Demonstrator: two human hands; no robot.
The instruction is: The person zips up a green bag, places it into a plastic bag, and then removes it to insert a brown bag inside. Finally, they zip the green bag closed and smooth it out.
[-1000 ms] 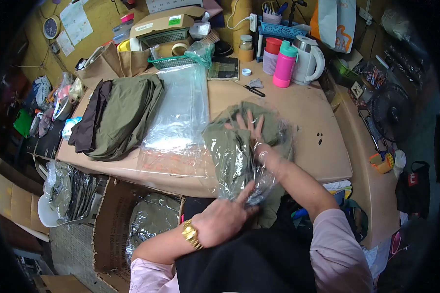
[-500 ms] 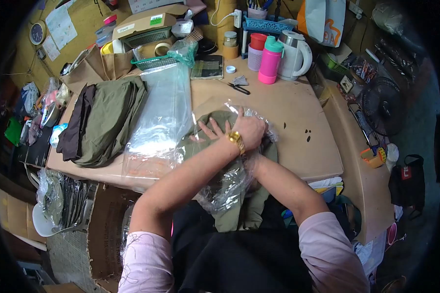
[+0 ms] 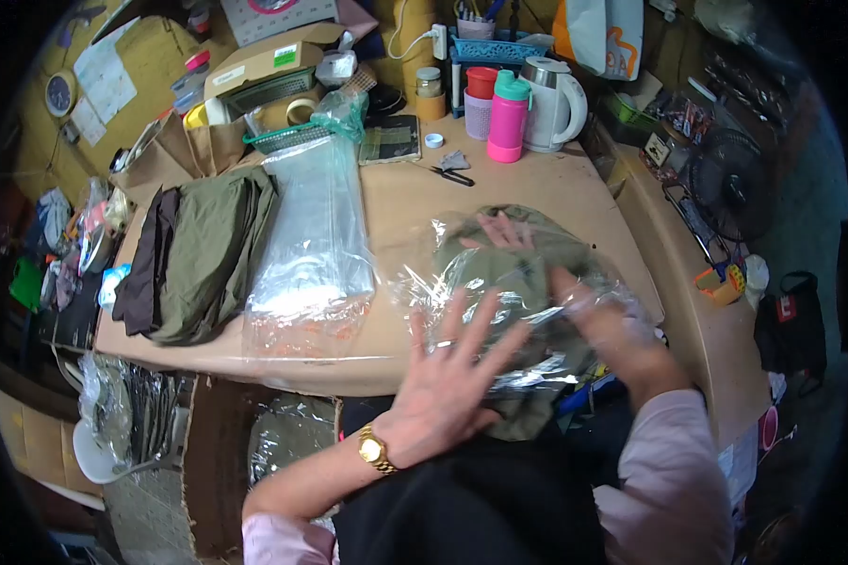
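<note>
My left hand [image 3: 438,400], with a gold watch [image 3: 375,450] at its wrist, is open with fingers spread over the near side of a clear plastic bag [image 3: 410,282]. An olive-green garment [image 3: 528,325] lies bunched in the bag, its lower end hanging over the table's front edge. My right forearm reaches into the bag from the right. The fingers of my right hand [image 3: 507,231] show through the film, stretched out against the garment's far part; cloth hides the palm. To the left lies a stack of flat clear bags [image 3: 311,226].
Folded olive and dark garments [image 3: 203,254] lie at the table's left. Small black snips [image 3: 454,176], a pink bottle [image 3: 506,118] and an electric kettle [image 3: 548,104] are toward the back. A cardboard box [image 3: 219,471] stands below the front edge. A fan [image 3: 730,179] is at right.
My crossed arms have come apart: my left hand has come back toward me, fingers spread, while my right hand has moved right with the garment and bag.
</note>
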